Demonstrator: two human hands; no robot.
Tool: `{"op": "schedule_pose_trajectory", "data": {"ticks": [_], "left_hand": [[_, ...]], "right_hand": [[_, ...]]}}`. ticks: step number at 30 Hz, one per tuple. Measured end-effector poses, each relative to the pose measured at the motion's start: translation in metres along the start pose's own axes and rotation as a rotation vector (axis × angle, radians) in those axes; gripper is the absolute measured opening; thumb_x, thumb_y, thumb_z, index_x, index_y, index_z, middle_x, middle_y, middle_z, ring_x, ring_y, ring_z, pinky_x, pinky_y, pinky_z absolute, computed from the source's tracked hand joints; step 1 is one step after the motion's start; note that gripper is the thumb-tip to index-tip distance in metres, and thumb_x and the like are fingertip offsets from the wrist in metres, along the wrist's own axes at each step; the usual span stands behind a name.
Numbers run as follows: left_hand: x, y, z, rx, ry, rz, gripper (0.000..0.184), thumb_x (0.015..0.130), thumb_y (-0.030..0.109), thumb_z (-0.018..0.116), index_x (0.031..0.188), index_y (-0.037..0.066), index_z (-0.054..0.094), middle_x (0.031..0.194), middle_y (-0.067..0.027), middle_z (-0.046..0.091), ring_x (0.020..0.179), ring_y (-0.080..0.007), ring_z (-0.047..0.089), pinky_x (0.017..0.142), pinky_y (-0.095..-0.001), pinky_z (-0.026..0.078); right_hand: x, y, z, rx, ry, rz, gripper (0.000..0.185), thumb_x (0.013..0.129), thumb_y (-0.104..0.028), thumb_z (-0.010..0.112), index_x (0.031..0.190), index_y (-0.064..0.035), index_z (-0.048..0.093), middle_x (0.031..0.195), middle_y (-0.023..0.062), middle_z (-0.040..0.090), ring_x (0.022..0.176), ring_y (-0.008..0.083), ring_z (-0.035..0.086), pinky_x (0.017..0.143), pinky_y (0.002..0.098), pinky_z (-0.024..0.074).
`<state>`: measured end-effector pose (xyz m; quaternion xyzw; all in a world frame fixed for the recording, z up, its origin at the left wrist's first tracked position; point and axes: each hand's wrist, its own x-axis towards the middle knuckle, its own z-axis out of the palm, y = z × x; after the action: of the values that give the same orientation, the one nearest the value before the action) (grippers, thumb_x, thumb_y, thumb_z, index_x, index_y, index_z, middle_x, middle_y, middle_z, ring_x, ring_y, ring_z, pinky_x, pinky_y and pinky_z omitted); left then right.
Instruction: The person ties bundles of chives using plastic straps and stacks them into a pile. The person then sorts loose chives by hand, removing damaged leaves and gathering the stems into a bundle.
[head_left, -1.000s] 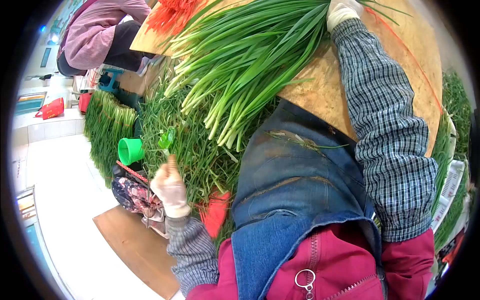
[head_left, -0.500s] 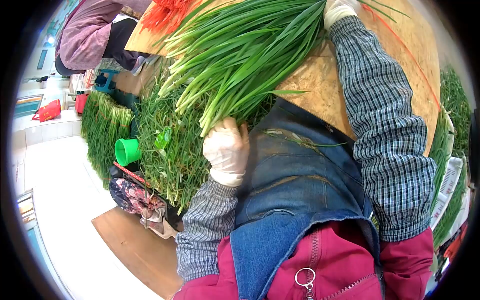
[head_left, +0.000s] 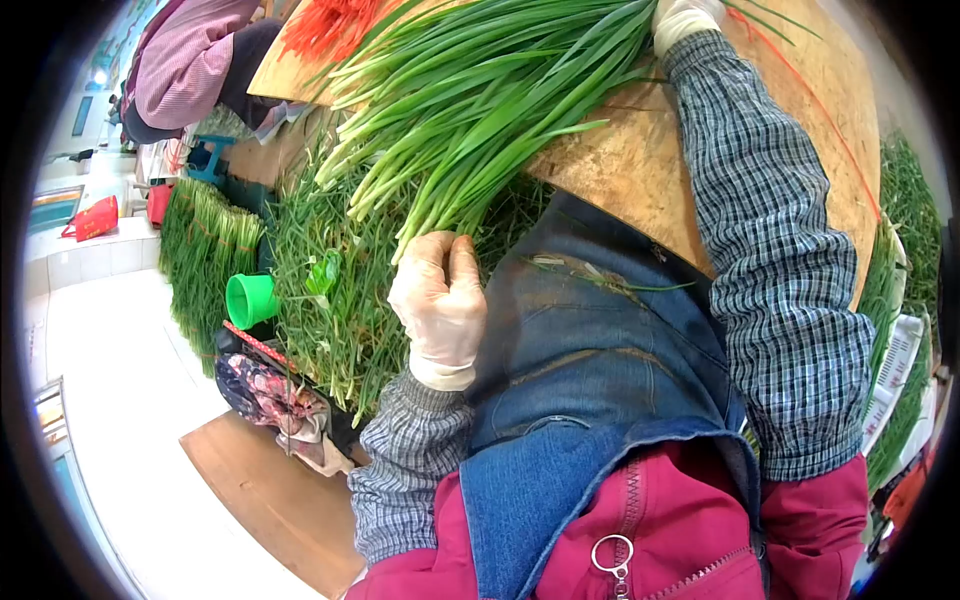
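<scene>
Across the wooden board (head_left: 640, 190): I see the green stalks (head_left: 500, 110) fanned out, leafy tops narrowing toward the right hand (head_left: 688, 15), pale ends reaching past the board's edge above the leaf heap (head_left: 345, 335).
Left hand: through the head camera I find the left hand (head_left: 437, 310) in a pale glove at the lowest pale ends, fingers bent and thumb raised close beside them. The tips seem to touch the stalks, but whether they have hold of any I cannot tell.
Right hand: gloved too, it sits at the narrow, leafy end, partly cut off by the top of my view. I cannot tell how far its fingers are closed or what they grip.
Lap: dark denim (head_left: 600, 340) fills the space between the arms, with a few leaf scraps (head_left: 600, 280) lying on it.
Ties: a tangle of red strips (head_left: 330, 28) lies at the board's far left, and one thin red string (head_left: 815, 95) runs down its right side.
Left flank: I make out a green bucket (head_left: 251, 299) beside the leaf heap, and tied bundles (head_left: 207, 235) standing just past it.
Farther off: another person in a pink checked top (head_left: 190, 80) bends near the board's left corner, hands hidden from me.
</scene>
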<state>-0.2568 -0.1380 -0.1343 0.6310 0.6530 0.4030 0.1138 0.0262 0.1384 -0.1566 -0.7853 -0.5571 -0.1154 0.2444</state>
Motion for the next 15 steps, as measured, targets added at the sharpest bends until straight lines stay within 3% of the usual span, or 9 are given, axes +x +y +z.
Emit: {"op": "schedule_pose_trajectory", "data": {"ticks": [5, 6, 7, 8, 9, 11, 12, 13, 15], "left_hand": [[-0.003, -0.014, -0.008, -0.171, -0.082, -0.120, 0.004, 0.087, 0.004, 0.058, 0.086, 0.000, 0.057, 0.074, 0.0002, 0.053, 0.065, -0.0071, 0.048, 0.060, -0.0204, 0.041], [-0.003, -0.013, -0.009, -0.189, -0.085, -0.147, 0.005, 0.087, 0.005, 0.058, 0.086, 0.000, 0.057, 0.074, 0.0002, 0.053, 0.066, -0.0071, 0.048, 0.060, -0.0203, 0.041], [-0.002, -0.012, -0.010, -0.207, -0.087, -0.175, 0.006, 0.087, 0.006, 0.058, 0.086, 0.000, 0.057, 0.074, 0.0002, 0.053, 0.066, -0.0072, 0.048, 0.060, -0.0203, 0.041], [0.001, -0.002, -0.012, -0.275, -0.076, -0.274, 0.003, 0.081, 0.002, 0.060, 0.083, 0.000, 0.059, 0.079, -0.0102, 0.058, 0.073, -0.0220, 0.054, 0.070, -0.0312, 0.043], [0.003, 0.000, -0.013, -0.312, -0.067, -0.305, 0.003, 0.081, 0.002, 0.060, 0.083, 0.000, 0.059, 0.079, -0.0101, 0.058, 0.073, -0.0218, 0.054, 0.069, -0.0311, 0.043], [0.006, 0.001, -0.015, -0.383, -0.048, -0.367, 0.002, 0.082, 0.002, 0.059, 0.083, 0.000, 0.059, 0.080, -0.0099, 0.058, 0.073, -0.0215, 0.053, 0.069, -0.0309, 0.043], [0.005, -0.005, -0.016, -0.125, -0.033, -0.081, 0.003, 0.085, 0.003, 0.058, 0.086, 0.001, 0.059, 0.075, -0.0027, 0.057, 0.068, -0.0116, 0.050, 0.062, -0.0253, 0.043], [0.014, -0.001, -0.022, 0.191, -0.041, 0.313, 0.005, 0.080, 0.003, 0.061, 0.085, 0.002, 0.059, 0.077, -0.0080, 0.059, 0.069, -0.0208, 0.053, 0.065, -0.0317, 0.044], [0.013, 0.010, -0.023, 0.391, -0.204, 0.355, 0.007, 0.078, 0.005, 0.063, 0.083, 0.002, 0.060, 0.078, -0.0110, 0.060, 0.070, -0.0259, 0.055, 0.065, -0.0336, 0.045]], "right_hand": [[0.019, 0.012, 0.033, 0.453, 0.063, 0.222, 0.014, 0.081, -0.010, 0.053, 0.079, -0.0062, 0.066, 0.080, 0.0117, 0.066, 0.077, 0.0274, 0.063, 0.069, 0.0343, 0.0496], [0.008, 0.010, 0.017, -0.025, 0.051, -0.041, 0.013, 0.080, -0.008, 0.053, 0.079, -0.0060, 0.066, 0.079, 0.0122, 0.066, 0.076, 0.0276, 0.063, 0.068, 0.0345, 0.0496], [0.005, 0.008, 0.013, -0.031, 0.036, -0.038, 0.013, 0.080, -0.008, 0.053, 0.080, -0.0064, 0.066, 0.079, 0.0120, 0.066, 0.077, 0.0273, 0.063, 0.068, 0.0340, 0.0496], [0.003, 0.007, 0.010, -0.037, 0.023, -0.037, 0.013, 0.080, -0.008, 0.053, 0.081, -0.0067, 0.066, 0.079, 0.0118, 0.066, 0.078, 0.0270, 0.063, 0.069, 0.0334, 0.0496], [0.003, 0.006, 0.008, -0.042, 0.010, -0.035, 0.013, 0.080, -0.009, 0.053, 0.081, -0.0070, 0.066, 0.079, 0.0117, 0.066, 0.079, 0.0267, 0.063, 0.069, 0.0329, 0.0497], [0.005, -0.004, 0.003, 0.672, -0.004, 0.395, 0.014, 0.080, -0.008, 0.053, 0.084, -0.0091, 0.067, 0.080, 0.0110, 0.066, 0.081, 0.0250, 0.064, 0.070, 0.0316, 0.0501], [0.006, -0.006, 0.002, 1.027, -0.013, 0.611, 0.015, 0.080, -0.008, 0.054, 0.085, -0.0101, 0.068, 0.081, 0.0106, 0.066, 0.082, 0.0242, 0.064, 0.070, 0.0309, 0.0503], [0.008, -0.003, 0.005, 0.618, -0.018, 0.393, 0.014, 0.080, -0.008, 0.054, 0.083, -0.0095, 0.067, 0.081, 0.0102, 0.066, 0.081, 0.0248, 0.064, 0.069, 0.0313, 0.0501], [0.008, 0.007, 0.016, -0.200, -0.032, -0.042, 0.013, 0.080, -0.008, 0.053, 0.081, -0.0082, 0.066, 0.081, 0.0094, 0.066, 0.079, 0.0260, 0.063, 0.068, 0.0319, 0.0497]]}}
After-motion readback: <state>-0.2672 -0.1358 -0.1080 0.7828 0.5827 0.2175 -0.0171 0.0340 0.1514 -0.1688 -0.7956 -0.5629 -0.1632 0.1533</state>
